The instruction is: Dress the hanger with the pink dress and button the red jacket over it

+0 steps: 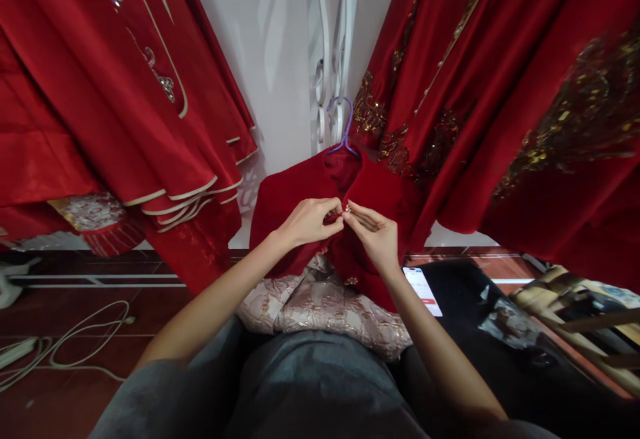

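A dark red jacket (287, 189) hangs from a purple hanger (346, 132) in front of me, with its front facing my way. At the front opening, my left hand (313, 221) pinches one fabric edge between thumb and fingers. Close against it, my right hand (376, 231) pinches the other edge beside a beaded button (349, 208). The fingertips of both hands nearly meet, and they hide whatever lies between them. Lower on the jacket front sits another beaded button (351, 281). Pale pink brocade fabric (330, 309) spreads below the jacket, over my lap.
Red garments with light trim (165, 126) hang at the left; red gowns with gold embroidery (480, 106) hang at the right. A lit phone (423, 291) lies on a black surface near clear plastic (510, 322). A white cable (80, 359) coils on the tiled floor.
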A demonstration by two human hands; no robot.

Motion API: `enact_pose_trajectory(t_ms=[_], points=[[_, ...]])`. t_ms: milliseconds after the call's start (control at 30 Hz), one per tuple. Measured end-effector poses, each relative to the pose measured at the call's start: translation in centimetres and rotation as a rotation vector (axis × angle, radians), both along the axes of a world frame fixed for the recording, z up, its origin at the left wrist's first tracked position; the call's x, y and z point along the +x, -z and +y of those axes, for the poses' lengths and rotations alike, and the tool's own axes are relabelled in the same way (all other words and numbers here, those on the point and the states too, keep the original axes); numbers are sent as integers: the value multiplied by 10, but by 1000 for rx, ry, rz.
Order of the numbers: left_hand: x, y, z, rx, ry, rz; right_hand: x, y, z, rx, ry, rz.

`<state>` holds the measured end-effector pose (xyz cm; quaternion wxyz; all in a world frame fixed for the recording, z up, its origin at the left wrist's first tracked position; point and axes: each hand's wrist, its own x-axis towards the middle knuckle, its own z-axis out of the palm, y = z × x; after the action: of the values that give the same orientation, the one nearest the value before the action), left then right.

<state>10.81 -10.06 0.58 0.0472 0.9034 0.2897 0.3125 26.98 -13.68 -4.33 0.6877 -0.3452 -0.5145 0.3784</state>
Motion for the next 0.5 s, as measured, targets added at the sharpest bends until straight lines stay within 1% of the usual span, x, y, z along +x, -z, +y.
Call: enact_pose_trajectory(t_ms=[133,267,400,500], points=[[5,3,-1,10,-30,-40,1,-1,0,-27,6,9],[4,-1,1,-7,-10,-25,2,-1,-1,-31,10,-2],[2,-5,3,44,12,82,2,1,0,-28,19,-23],[3,0,3,35,-24,128,4,3,4,-26,9,-80]])
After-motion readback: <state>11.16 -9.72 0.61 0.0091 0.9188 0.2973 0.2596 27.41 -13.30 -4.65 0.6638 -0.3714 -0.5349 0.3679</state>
